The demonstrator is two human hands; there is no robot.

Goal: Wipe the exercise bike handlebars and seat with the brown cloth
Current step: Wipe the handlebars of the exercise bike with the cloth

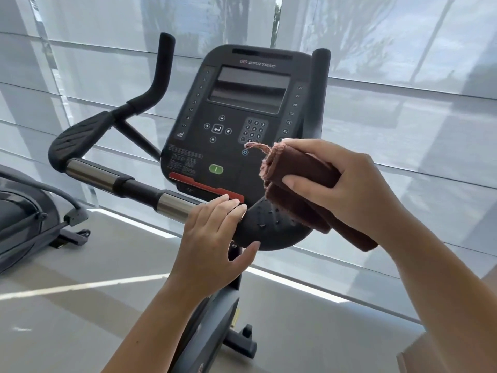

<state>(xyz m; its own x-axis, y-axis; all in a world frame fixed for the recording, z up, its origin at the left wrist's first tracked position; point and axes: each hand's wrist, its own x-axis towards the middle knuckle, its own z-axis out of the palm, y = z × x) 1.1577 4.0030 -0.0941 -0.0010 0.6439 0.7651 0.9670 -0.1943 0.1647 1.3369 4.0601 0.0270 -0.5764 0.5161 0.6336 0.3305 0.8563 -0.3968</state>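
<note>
Brown cloth, folded into a thick pad, is clamped in the right grip at centre right of the frame: thumb across its near face, fingers curled over its top edge. The pad lies against the right end of the curved black section of the handlebars, whose surface carries small beads of liquid. One frayed corner of the cloth points up-left toward the console, and its lower end trails toward lower right. The left grip rests on the same bar just left of the cloth, fingers nearly straight over the top, apart and clamping nothing, thumb spread beneath. The console's lower edge, with its red strip, stands close behind both grips. Leftward, the bar runs exposed through chrome sleeves to a ribbed elbow pad and an upright horn. Below the curved section, space opens onto the floor and the window blind. Another machine sits at the left edge, well apart.
</note>
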